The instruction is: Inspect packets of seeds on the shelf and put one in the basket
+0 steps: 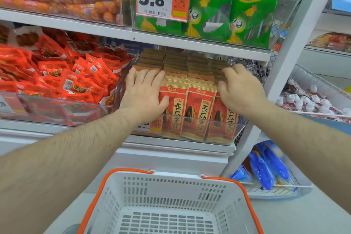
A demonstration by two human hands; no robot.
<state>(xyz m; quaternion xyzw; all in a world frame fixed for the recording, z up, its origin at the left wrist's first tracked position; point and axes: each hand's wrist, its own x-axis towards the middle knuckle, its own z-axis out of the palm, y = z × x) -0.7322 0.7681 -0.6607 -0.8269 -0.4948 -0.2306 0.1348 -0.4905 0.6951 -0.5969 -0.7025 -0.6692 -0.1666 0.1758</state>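
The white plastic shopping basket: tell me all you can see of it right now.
The white plastic shopping basket sits low in front of the shelf, below the seed packets, upright and open-topped. Its walls and floor are slotted; an orange handle lies folded along the rim. No goods show inside, and neither hand touches it. Its near edge is cut off.

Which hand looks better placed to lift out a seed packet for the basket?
Probably the left hand: its fingers lie over the tops of the front seed packets with the thumb on one's face. The right hand is blurred, on the rightmost row. The basket sits below.
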